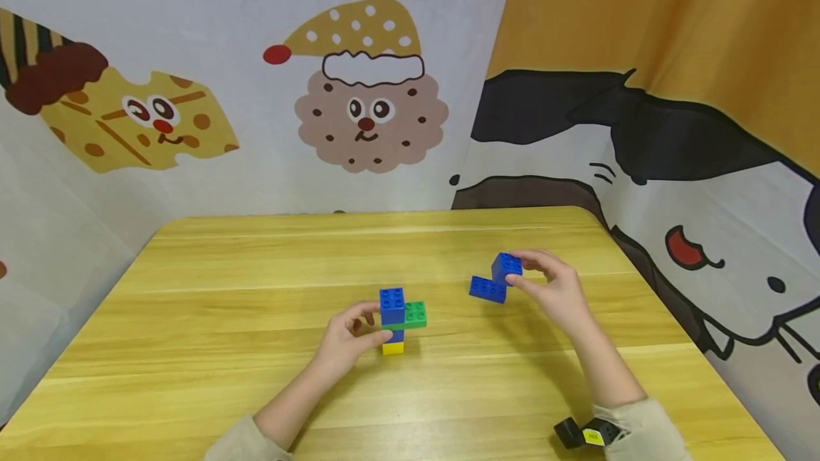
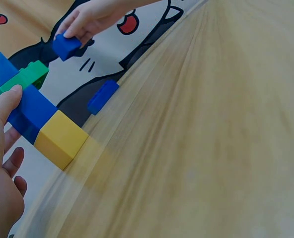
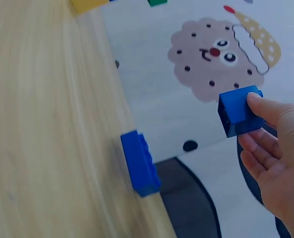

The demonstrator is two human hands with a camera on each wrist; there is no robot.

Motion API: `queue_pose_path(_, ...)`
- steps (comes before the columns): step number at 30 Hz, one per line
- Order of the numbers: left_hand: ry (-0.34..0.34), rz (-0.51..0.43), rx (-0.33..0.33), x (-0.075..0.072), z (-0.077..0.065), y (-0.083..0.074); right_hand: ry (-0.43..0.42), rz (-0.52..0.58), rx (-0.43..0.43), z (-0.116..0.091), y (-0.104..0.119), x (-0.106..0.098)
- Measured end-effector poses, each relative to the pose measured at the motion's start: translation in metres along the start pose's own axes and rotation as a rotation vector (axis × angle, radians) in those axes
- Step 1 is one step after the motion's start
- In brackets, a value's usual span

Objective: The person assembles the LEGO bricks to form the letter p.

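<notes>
A stack of toy bricks stands upright on the table: a yellow brick (image 2: 61,140) at the bottom, a blue brick (image 2: 34,110) above it, then a green brick (image 1: 416,314) jutting to the right, and a blue brick (image 1: 392,306) on top. My left hand (image 1: 351,340) grips this stack from its left side, thumb at the green brick's level. My right hand (image 1: 556,289) pinches a square blue brick (image 3: 239,110) in the air, tilted. Below and left of it, a longer blue brick (image 3: 139,163) lies on the table, studs showing, apart from the held one.
The wooden table (image 1: 269,262) reaches back to a cartoon-printed cloth (image 1: 359,194). A black device with a yellow label (image 1: 593,437) is at the right sleeve (image 1: 643,432).
</notes>
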State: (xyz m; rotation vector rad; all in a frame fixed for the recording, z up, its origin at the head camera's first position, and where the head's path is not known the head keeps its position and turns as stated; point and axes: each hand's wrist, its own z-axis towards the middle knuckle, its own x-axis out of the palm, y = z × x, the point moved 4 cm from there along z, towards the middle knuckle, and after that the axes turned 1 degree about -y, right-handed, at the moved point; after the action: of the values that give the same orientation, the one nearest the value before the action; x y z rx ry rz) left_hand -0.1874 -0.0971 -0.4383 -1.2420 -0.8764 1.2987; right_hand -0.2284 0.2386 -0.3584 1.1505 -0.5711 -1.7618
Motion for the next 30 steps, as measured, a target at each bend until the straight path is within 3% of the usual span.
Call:
queue_pose_path(15, 0.004, -0.007, 0.014, 0.001, -0.001, -0.001, 0.014, 0.134, -0.090, -0.008, 0.034, 0.019)
queue_pose_path(23, 0.002, -0.003, 0.004, 0.001, -0.002, -0.004, 0.027, 0.148, -0.136, -0.013, 0.074, 0.024)
queue_pose_path(30, 0.001, 0.004, 0.005, 0.001, -0.001, 0.000, 0.052, 0.189, -0.169, -0.016, 0.059, 0.035)
